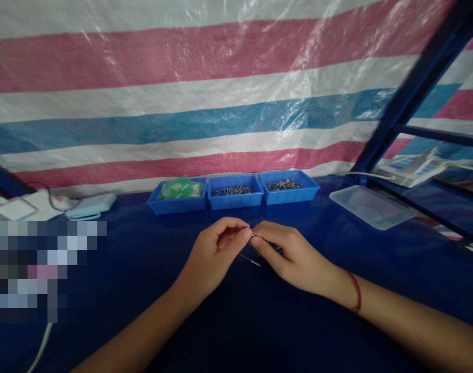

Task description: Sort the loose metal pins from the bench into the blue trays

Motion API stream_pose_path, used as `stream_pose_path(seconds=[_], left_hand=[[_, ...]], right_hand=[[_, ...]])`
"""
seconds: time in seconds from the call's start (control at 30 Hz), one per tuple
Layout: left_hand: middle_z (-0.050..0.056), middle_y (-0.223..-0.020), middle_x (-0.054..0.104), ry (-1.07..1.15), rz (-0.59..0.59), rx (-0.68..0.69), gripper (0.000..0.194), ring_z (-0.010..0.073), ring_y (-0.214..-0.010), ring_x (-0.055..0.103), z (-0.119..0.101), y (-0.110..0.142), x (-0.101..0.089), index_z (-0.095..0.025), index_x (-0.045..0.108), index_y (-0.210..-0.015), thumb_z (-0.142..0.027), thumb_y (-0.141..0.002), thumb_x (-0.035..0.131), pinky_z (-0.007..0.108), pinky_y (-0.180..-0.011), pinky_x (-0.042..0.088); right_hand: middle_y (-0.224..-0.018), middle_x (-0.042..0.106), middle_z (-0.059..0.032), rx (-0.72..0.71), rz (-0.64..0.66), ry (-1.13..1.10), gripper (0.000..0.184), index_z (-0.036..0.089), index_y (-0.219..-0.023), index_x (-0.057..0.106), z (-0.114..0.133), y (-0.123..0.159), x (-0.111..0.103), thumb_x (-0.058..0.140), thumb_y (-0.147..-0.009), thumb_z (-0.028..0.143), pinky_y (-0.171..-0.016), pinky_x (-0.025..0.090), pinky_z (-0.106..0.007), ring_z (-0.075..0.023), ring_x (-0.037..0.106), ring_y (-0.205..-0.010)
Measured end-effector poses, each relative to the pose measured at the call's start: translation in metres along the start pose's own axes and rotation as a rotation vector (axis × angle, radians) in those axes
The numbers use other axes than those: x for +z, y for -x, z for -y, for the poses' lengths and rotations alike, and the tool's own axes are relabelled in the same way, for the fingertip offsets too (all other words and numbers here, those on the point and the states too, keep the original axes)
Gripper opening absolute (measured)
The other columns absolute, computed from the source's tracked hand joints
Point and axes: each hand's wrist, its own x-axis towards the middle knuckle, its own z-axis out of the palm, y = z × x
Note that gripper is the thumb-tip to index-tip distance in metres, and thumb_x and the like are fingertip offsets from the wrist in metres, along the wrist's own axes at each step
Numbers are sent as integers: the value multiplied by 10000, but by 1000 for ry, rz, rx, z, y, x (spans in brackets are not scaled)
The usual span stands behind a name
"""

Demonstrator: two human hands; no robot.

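Note:
My left hand point(215, 254) and my right hand point(292, 251) meet at the fingertips over the middle of the table, in front of the bins. Both are closed in a pinch on a small, thin metal fastener point(253, 235), mostly hidden by the fingers. Just below them a slender, screw-like metal piece point(252, 260) lies on the dark blue tabletop point(228, 321). More small dark metal pieces show partly behind my right fingers. Past my hands, a blue bin point(236, 202) holds several long screw-like fasteners, and the blue bin point(292, 195) to its right holds shorter metal pieces.
A third blue bin point(177, 206) at the left contains green plastic packets point(177, 187). A translucent lid point(370, 207) lies at the right, near a white device point(413, 168). Light blue case point(91, 206) and power strip point(34, 204) sit at the left. Striped sheeting point(205, 119) hangs behind.

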Motion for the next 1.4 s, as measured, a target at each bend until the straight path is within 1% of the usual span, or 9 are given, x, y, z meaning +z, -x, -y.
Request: stream_pose_path(seconds=[0.23,0.4,0.7,0.8,0.97,1.07,1.2,1.3,1.4], left_hand=[[-26,-760,660,-20,-11,6,92,112,-714,617,1,-2,0,-174,625,-825,-257,-809,588,207,-674,478],[-26,-747,662,-14,-6,-1,84,110,-706,621,1,0,0,-169,624,-809,-245,-807,589,203,-670,482],[-10,-823,685,3,-5,28,91,124,-761,644,2,-1,0,-180,632,-858,-241,-808,587,218,-717,503],[-8,-824,688,9,-21,16,112,125,-757,648,3,-1,0,-183,634,-874,-261,-808,588,223,-725,507],[0,-838,690,-43,-29,-20,131,141,-764,649,6,-1,-1,-186,639,-894,-267,-807,584,254,-747,506],[8,-829,688,-79,0,-27,133,154,-764,645,6,-3,-2,-185,640,-883,-268,-816,561,271,-743,503],[6,-765,661,-137,41,-24,185,156,-724,627,6,-3,-1,-176,631,-861,-305,-854,499,268,-689,493],[1,-712,621,-212,65,-18,253,159,-698,608,6,-2,0,-172,618,-832,-351,-882,447,267,-658,480],[14,-804,627,-259,7,-14,272,163,-751,614,7,-2,0,-181,586,-998,-367,-898,415,289,-711,482]], right_hand=[[-762,576,-8,29,-36,-36,163,162,-830,582,-1,1,0,447,-903,218,-656,404,-237,-102,527,-688],[-700,558,8,45,-47,-60,208,158,-747,571,0,0,1,440,-904,196,-634,403,-220,-86,522,-647],[-758,616,2,76,-91,-82,129,173,-811,610,-3,-1,4,496,-869,185,-596,411,-221,-93,540,-654],[-774,630,-2,101,-144,-98,125,187,-860,633,-5,-1,5,508,-859,184,-581,418,-229,-102,551,-654],[-785,624,-15,111,-308,-94,124,189,-919,637,-9,0,5,535,-848,200,-581,437,-247,-115,556,-657],[-770,615,-14,80,-344,-84,124,190,-931,637,-9,1,4,549,-846,208,-570,439,-244,-110,548,-639],[-749,611,-10,13,-337,-43,90,178,-883,635,-4,2,3,555,-846,195,-554,438,-227,-99,545,-628],[-744,621,-21,-142,-311,77,74,158,-834,626,-1,2,-2,553,-842,168,-601,456,-238,-109,563,-665],[-780,646,-38,-301,-326,281,61,157,-833,622,-10,-4,-14,562,-832,164,-686,467,-283,-140,586,-723]])
